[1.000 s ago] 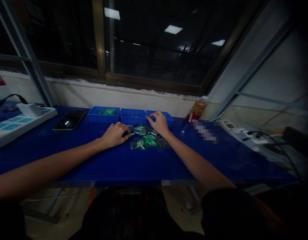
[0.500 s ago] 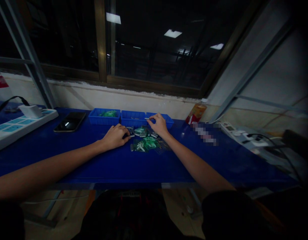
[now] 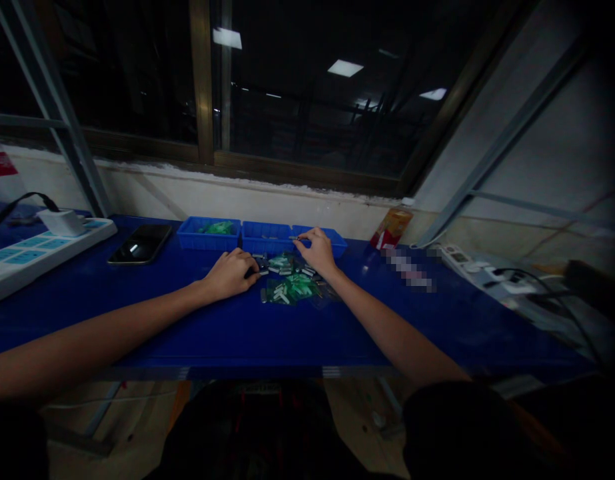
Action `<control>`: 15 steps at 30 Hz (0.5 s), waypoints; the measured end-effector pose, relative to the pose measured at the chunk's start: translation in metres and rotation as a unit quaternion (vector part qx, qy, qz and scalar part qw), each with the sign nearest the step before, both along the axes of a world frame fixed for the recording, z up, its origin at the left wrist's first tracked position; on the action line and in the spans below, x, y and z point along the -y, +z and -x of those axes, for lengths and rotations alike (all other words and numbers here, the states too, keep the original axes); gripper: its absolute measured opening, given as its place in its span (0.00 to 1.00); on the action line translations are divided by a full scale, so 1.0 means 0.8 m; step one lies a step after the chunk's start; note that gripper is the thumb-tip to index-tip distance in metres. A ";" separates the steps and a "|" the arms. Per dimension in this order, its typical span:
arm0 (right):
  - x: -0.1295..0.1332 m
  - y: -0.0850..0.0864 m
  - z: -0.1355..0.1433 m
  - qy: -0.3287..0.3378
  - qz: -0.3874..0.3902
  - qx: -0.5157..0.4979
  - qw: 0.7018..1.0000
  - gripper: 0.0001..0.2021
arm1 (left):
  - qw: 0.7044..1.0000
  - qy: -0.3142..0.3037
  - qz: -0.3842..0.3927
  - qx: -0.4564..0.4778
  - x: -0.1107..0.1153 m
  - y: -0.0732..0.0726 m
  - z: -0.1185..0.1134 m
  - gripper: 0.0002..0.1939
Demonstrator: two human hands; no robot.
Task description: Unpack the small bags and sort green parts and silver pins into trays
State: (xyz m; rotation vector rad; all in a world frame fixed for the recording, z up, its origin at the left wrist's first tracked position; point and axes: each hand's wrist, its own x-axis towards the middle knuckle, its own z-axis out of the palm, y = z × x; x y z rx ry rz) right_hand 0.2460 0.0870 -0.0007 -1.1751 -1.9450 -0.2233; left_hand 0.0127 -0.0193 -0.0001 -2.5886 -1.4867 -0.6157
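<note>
My right hand is closed in a pinch above the front of the blue bins, with a small, thin metallic piece between thumb and fingers. My left hand rests on the table with its fingers curled together at the left side of a pile. What is in its fingers, if anything, is hidden. Between my hands lie small silver pieces and green-tinted clear bags with several silver pieces among them. A left bin holds green material; the middle bin has a few small pieces in it.
The right bin is partly behind my right hand. A phone and a white power strip lie at left on the blue table. An orange-and-red drink container stands back right, near plugs and cables.
The piece in my right hand has tilted or turned slightly and shows less brightly. Both hands otherwise stay nearly where they were.
</note>
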 end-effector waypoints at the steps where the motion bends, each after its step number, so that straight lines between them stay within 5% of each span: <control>1: 0.000 0.000 0.000 0.000 0.001 -0.002 1.000 0.09 | 1.000 0.000 0.000 -0.001 0.000 0.000 0.000 0.11; 15: 0.001 0.001 -0.001 0.003 0.014 0.000 1.000 0.08 | 1.000 -0.006 -0.007 0.016 0.000 0.000 0.000 0.09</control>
